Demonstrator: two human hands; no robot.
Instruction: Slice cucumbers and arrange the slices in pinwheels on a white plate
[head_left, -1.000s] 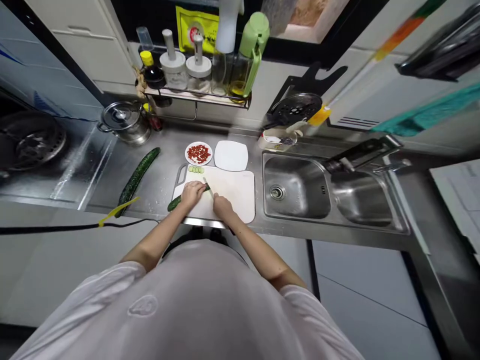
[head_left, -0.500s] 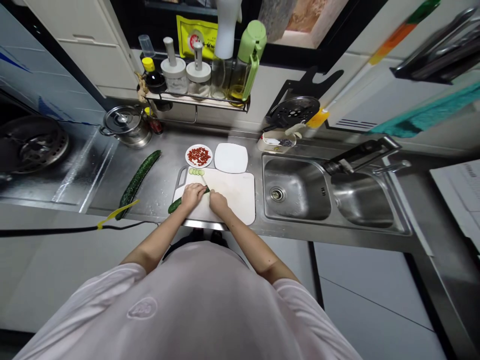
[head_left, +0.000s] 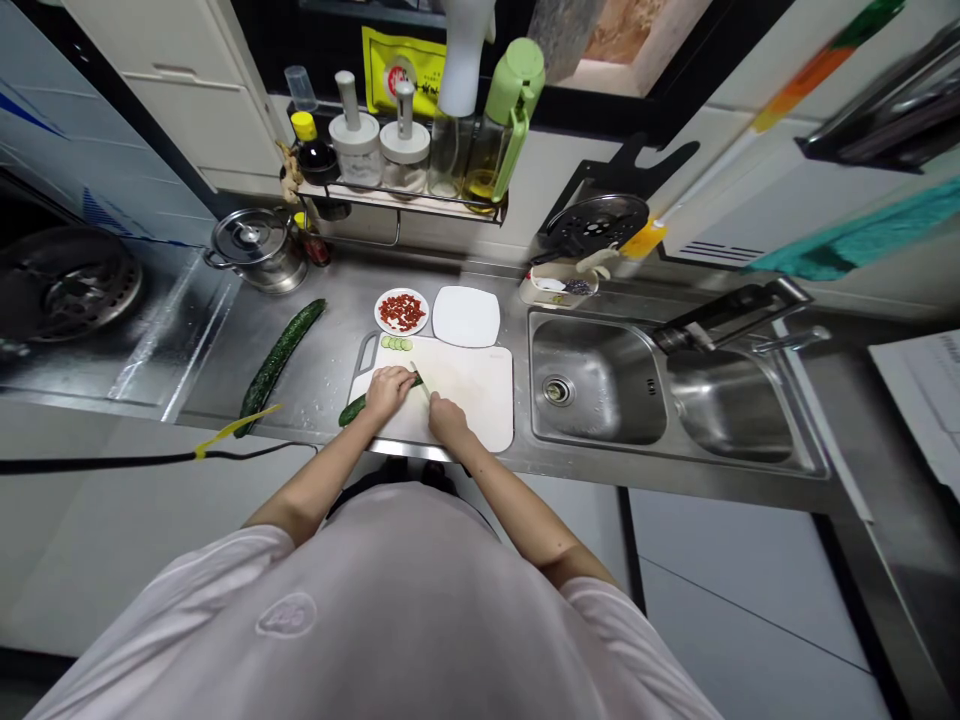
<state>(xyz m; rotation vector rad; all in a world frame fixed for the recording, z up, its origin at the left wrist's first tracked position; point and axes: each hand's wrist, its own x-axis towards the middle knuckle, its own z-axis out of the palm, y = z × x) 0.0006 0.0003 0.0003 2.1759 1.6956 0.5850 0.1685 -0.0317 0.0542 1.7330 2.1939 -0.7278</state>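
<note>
On the white cutting board (head_left: pixel 487 400) lies a dark green cucumber (head_left: pixel 352 411), its middle covered by my left hand (head_left: pixel 388 392), whose fingers are closed on it. My right hand (head_left: pixel 448 419) grips a knife (head_left: pixel 421 381) by its handle; the thin blade points up and left, beside the cucumber's cut end. Several pale green slices (head_left: pixel 397 343) sit in a row at the board's upper left. Just behind the board stand a plate of chopped red pieces (head_left: pixel 401 312) and a bare white square plate (head_left: pixel 466 317).
A whole cucumber (head_left: pixel 280 366) lies left of the board, near a yellow tie (head_left: pixel 238 430) on a black cable. Farther back is a lidded pot (head_left: pixel 259 252). A double sink (head_left: pixel 596 378) is on the right. Bottles and jars fill a wall rack (head_left: pixel 405 203).
My right hand and the knife have moved slightly right and down, away from my left hand. More of the blade shows. The whole view has shifted a little.
</note>
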